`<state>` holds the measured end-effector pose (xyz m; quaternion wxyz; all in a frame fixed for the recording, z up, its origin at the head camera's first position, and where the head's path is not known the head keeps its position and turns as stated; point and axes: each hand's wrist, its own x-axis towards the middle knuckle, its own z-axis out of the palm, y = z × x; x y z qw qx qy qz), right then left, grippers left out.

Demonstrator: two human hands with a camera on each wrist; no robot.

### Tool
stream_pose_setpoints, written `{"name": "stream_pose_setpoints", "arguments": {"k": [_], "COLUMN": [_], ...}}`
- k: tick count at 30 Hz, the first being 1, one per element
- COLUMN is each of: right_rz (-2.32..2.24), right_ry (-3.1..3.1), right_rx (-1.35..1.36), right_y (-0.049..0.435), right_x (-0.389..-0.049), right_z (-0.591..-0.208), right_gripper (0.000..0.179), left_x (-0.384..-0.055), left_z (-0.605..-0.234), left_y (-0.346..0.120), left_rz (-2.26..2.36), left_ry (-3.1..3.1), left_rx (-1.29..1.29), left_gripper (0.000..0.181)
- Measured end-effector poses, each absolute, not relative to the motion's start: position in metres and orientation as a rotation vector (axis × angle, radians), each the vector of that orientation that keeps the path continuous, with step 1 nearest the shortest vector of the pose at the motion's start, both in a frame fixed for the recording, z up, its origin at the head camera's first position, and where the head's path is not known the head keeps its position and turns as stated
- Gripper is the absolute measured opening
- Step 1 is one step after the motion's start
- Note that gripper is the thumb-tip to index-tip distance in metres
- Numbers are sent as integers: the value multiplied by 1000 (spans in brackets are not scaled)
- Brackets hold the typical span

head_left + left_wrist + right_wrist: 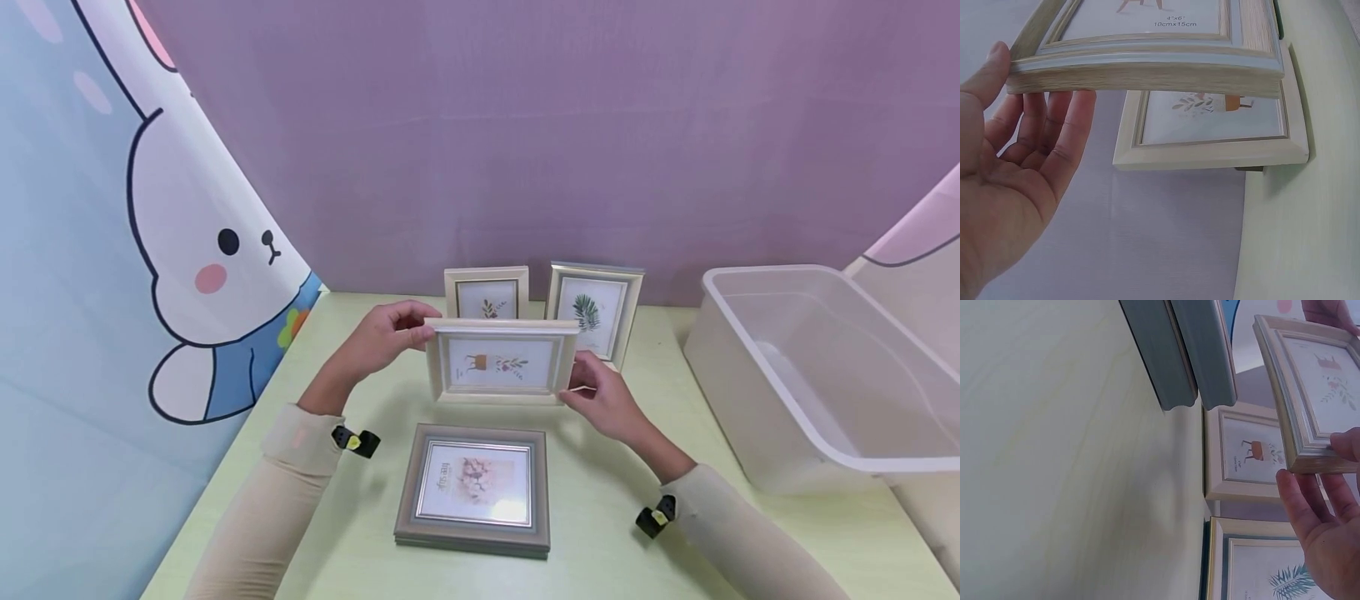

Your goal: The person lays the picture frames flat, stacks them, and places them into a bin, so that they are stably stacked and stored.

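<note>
Both hands hold a light wood-look picture frame (501,362) up above the table, its picture turned sideways. At its left end, my left hand (386,340) pinches the upper corner, thumb in front and fingers behind, as the left wrist view shows. My right hand (606,403) grips the lower right corner between thumb and fingers. Behind the held frame stand a cream picture frame (522,293), partly hidden, and a frame with a green leaf print (590,310). Nearer me, a grey-brown picture frame (474,483) lies face up on top of another frame (1154,356).
A large whitish plastic bin (757,392) stands on the right of the pale green table (600,533). Behind the table hangs a purple cloth (525,150). On the left is a cloth with a rabbit print (202,250).
</note>
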<state>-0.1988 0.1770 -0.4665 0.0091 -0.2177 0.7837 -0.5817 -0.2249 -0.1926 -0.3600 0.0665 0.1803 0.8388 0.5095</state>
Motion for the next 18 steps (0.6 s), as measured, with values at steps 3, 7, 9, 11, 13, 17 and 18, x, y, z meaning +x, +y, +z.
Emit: {"name": "stream_pose_setpoints", "arguments": {"k": [3, 7, 9, 11, 13, 17, 18], "right_rz": [-1808, -1805, -1812, -1816, -1821, -1820, -1814], "right_ry": [2446, 2416, 2382, 2340, 2289, 2181, 2157], "right_rx": [-676, -639, -610, -582, -554, -489, -476], "right_y": [178, 177, 176, 175, 174, 172, 172], "right_x": [-197, -192, -189, -184, -180, -174, -173], "right_z": [-466, -464, -462, -460, -458, -458, -459], "right_gripper": [46, 47, 47, 48, 50, 52, 52], "left_x": [-224, -223, -223, -224, -224, -226, -226], "left_z": [-359, -358, -359, -360, -363, -368, -370], "left_y": [-192, -193, -193, -194, -195, -196, -197], "left_rz": [1544, 1541, 1536, 1525, 1524, 1525, 1525], "left_ry": [2528, 2536, 2541, 2550, 2547, 2524, 2516], "left_rx": [548, 553, 548, 536, 510, 445, 431], "left_gripper": [28, 28, 28, 28, 28, 29, 29]}}
